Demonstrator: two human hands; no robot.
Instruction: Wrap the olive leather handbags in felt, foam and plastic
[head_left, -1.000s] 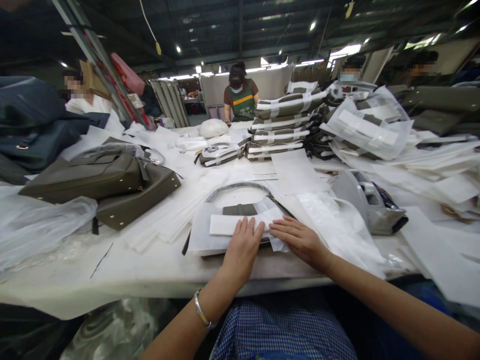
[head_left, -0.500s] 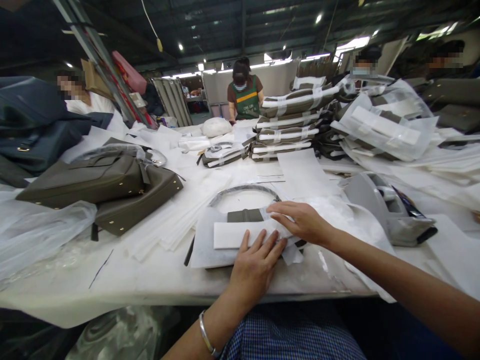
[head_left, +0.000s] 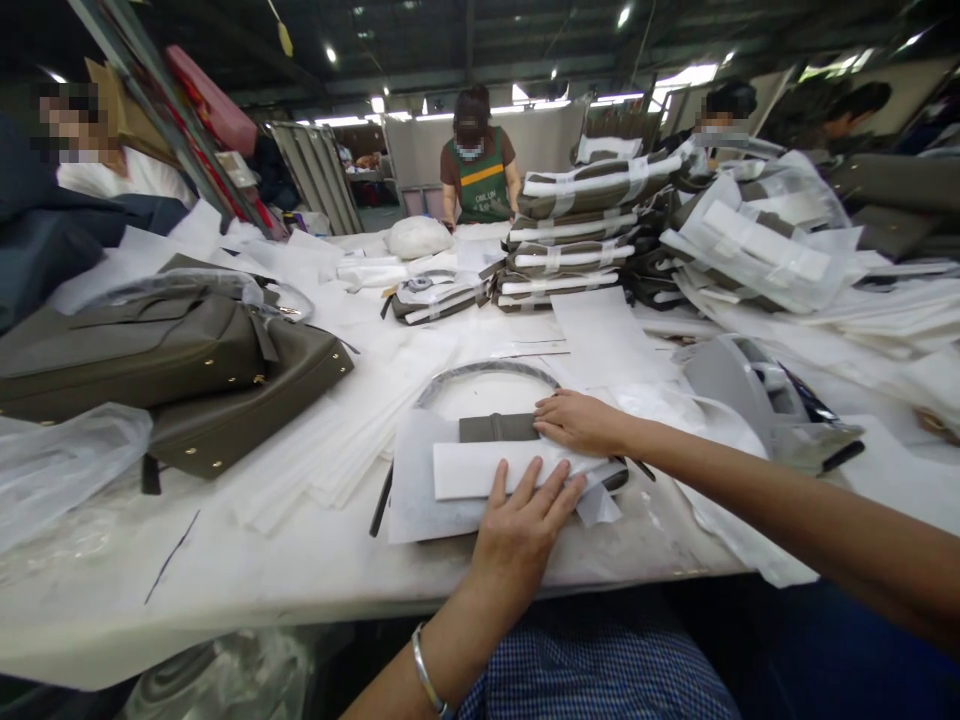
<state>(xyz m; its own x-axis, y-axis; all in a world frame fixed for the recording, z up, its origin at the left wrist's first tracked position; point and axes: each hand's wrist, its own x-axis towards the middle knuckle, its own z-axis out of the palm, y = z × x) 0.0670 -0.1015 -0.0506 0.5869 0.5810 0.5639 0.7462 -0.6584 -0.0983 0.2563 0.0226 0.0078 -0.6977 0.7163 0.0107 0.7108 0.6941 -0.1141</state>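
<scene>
An olive handbag lies in front of me, partly covered by a thin white paper sheet. Its wrapped handle arches away from me. Across the sheet runs a white foam strip. My left hand, fingers spread, rests flat on the strip's right part. Just beyond it, my right hand has its fingers bent and close together against the bag's upper right part; whatever they pinch is hidden. A dark strap end shows under the right forearm.
Two olive handbags lie stacked at the left. Wrapped bags are piled at the back, with more in plastic further right. A grey tape dispenser stands right. Loose paper sheets cover the table. A person stands opposite.
My right hand has lowered onto the bag's upper right, its stretched fingers now bent together. My left hand stays flat on the foam strip. The view has shifted slightly.
</scene>
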